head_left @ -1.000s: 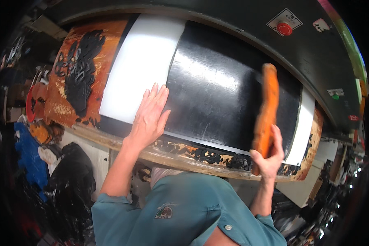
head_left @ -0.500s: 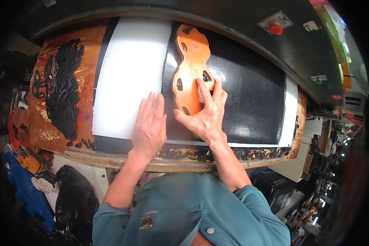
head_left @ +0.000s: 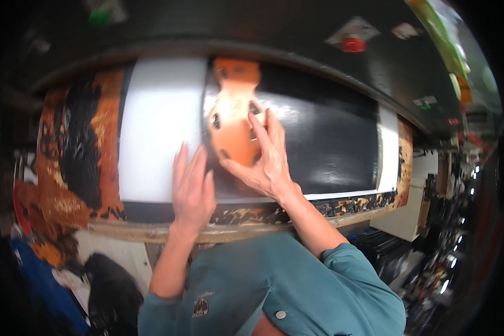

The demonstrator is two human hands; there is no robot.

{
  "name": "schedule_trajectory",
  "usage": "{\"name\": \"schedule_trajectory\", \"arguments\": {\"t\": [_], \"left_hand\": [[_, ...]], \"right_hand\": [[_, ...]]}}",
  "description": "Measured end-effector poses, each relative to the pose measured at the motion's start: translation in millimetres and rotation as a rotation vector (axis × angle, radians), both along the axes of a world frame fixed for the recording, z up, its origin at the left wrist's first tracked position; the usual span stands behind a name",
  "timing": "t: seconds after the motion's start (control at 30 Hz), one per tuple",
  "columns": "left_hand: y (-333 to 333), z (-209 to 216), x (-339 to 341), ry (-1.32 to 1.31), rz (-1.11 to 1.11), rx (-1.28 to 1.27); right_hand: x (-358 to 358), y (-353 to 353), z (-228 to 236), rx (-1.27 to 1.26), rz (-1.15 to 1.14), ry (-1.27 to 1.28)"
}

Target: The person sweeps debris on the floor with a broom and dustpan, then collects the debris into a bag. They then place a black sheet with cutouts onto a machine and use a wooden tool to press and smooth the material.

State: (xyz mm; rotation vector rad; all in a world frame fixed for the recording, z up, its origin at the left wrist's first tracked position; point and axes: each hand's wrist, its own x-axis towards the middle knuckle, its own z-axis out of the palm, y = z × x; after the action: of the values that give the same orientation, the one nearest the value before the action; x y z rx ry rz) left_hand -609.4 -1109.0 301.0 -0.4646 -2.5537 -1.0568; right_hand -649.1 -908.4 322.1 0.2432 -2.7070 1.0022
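My right hand point(head_left: 266, 159) grips the near end of an orange wavy-edged cutting die point(head_left: 235, 131), its thumb at the near left rim and its fingers along the right side. Several holes run along the edges of the die. It lies on a black sheet point(head_left: 325, 134), close to the right edge of a white sheet point(head_left: 159, 129). Over the near right corner of that white sheet, my left hand point(head_left: 193, 193) is open, fingers apart, holding nothing. Motion blur softens the picture, so whether its fingertips touch the sheet I cannot tell.
Dark cut pieces point(head_left: 81, 145) lie heaped on the brown board at the left. Black scraps point(head_left: 341, 207) line the bench's front edge. A dark machine beam point(head_left: 207, 28) with a red button point(head_left: 353, 45) spans the far side. A black bag point(head_left: 112, 285) stands below left.
The whole view has shifted, with the bench now lower and further left. My left fingers are spread wider. My right hand keeps its hold on the die, which sits slightly nearer the white sheet.
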Motion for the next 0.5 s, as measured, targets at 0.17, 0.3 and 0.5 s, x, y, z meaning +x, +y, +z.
{"name": "schedule_trajectory", "arguments": {"t": [0.17,0.3,0.5], "left_hand": [[31.3,7.3,90.4,-0.002,-0.271,0.295],[45.8,-22.0,102.2,0.140,-0.250,-0.004],[34.0,-38.9,109.3,0.183,-0.086,-0.055]], "right_hand": [[35.8,99.2,7.5,-0.377,-0.255,0.107],[50.1,192.1,24.8,-0.646,-0.587,0.346],[77.9,322.0,58.9,-0.615,-0.784,0.780]]}}
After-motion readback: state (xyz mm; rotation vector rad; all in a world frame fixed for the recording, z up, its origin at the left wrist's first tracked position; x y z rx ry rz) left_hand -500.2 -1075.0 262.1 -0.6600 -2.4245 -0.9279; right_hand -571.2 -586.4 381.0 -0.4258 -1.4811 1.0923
